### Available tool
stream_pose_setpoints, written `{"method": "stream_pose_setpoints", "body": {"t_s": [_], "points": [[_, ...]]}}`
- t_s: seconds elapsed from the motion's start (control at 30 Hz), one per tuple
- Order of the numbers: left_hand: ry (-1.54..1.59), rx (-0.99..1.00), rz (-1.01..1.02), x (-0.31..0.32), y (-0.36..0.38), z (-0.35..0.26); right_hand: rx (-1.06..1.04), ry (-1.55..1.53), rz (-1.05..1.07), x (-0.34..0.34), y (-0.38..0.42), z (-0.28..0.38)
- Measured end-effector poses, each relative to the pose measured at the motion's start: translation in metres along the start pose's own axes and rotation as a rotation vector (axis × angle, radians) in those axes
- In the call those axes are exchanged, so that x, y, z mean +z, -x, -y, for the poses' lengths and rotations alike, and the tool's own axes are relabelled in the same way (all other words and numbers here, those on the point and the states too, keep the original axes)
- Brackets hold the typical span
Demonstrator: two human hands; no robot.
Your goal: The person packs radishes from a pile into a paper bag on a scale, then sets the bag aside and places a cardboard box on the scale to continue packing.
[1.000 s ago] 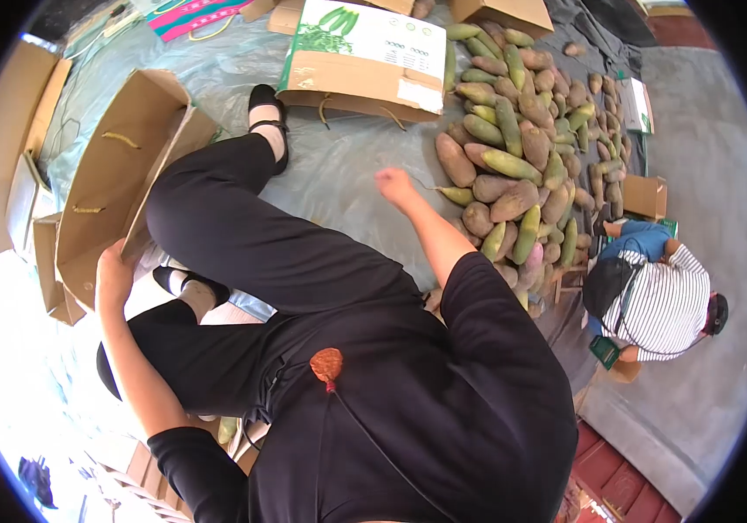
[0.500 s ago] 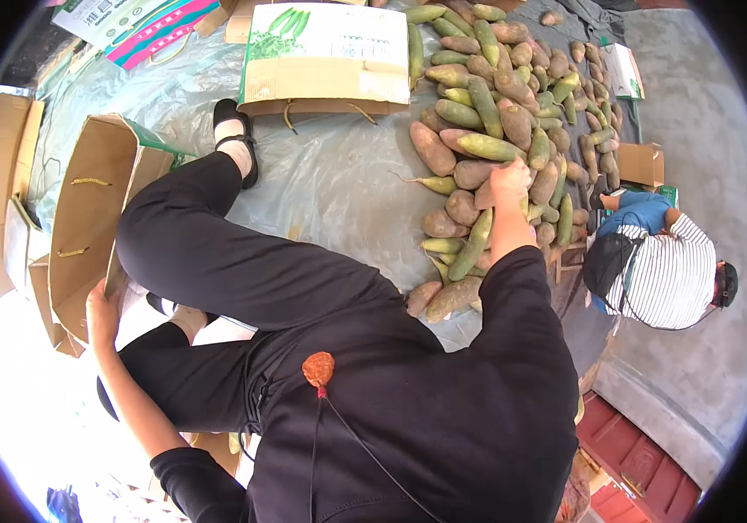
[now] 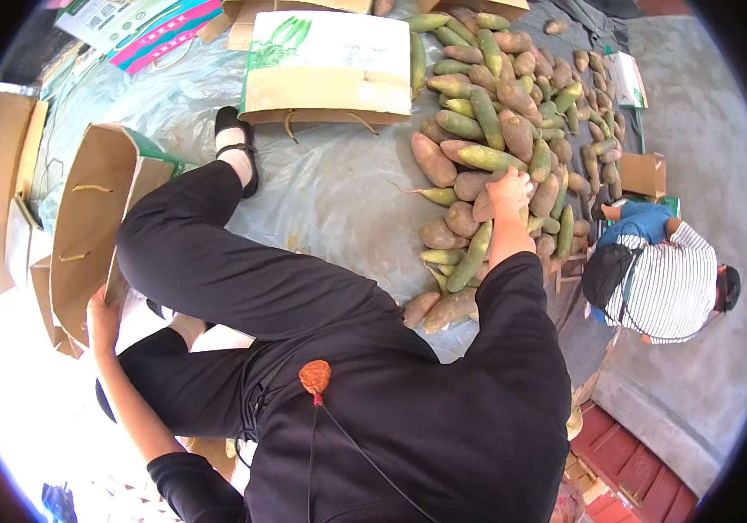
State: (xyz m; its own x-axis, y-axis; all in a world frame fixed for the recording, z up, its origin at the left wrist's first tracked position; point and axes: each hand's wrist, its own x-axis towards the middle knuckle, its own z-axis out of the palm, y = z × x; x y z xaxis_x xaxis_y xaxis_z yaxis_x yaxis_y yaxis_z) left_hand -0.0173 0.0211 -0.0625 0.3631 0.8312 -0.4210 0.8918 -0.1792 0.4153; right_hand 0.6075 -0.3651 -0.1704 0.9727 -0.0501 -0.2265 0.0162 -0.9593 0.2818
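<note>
My left hand [image 3: 102, 319] is closed on the lower edge of an open cardboard box [image 3: 86, 213] with cord handles, which stands tilted beside my knee. On the right, my right hand [image 3: 509, 188] lies over the near side of a large pile of green and reddish-brown radishes [image 3: 517, 132]. Its fingers are curled round a reddish-brown radish [image 3: 483, 207], partly hidden by the hand. A long green radish [image 3: 471, 258] lies just below that hand.
A white and green printed box [image 3: 330, 74] lies on the plastic sheet [image 3: 339, 187] ahead of my feet. More cartons [image 3: 160, 35] are at the upper left. Beyond the pile, a person in a striped shirt [image 3: 672, 279] bends near a small brown box [image 3: 644, 174].
My right hand has shifted slightly left over the pile, and the reddish-brown radish beside it shows more. My left hand stays on the box. The view has moved a little.
</note>
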Motion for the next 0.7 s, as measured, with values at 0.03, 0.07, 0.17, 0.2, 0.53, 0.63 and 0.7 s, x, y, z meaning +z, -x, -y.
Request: {"method": "stream_pose_setpoints", "body": {"t_s": [0.03,0.07,0.17,0.2,0.53,0.63,0.7], "points": [[-0.045,-0.002,-0.002,-0.001,0.001,-0.003,-0.004,-0.025,-0.025,0.006,-0.002,0.001],[-0.092,-0.012,-0.01,-0.002,0.002,-0.01,-0.017,-0.053,-0.049,0.018,-0.008,-0.002],[-0.1,-0.02,-0.022,-0.006,0.006,-0.02,-0.188,-0.069,-0.072,0.045,-0.025,-0.01],[-0.092,-0.015,-0.027,-0.002,0.001,-0.001,-0.133,-0.114,-0.059,0.027,-0.004,0.001],[-0.179,-0.069,-0.071,-0.004,0.01,-0.014,-0.631,-0.195,-0.13,0.003,0.082,0.081],[-0.174,-0.078,-0.056,-0.005,0.009,-0.013,-0.857,-0.647,-0.15,-0.016,0.091,0.122],[-0.178,-0.084,-0.043,-0.006,0.009,-0.012,-0.999,-0.793,-0.139,-0.057,0.123,0.16]]}}
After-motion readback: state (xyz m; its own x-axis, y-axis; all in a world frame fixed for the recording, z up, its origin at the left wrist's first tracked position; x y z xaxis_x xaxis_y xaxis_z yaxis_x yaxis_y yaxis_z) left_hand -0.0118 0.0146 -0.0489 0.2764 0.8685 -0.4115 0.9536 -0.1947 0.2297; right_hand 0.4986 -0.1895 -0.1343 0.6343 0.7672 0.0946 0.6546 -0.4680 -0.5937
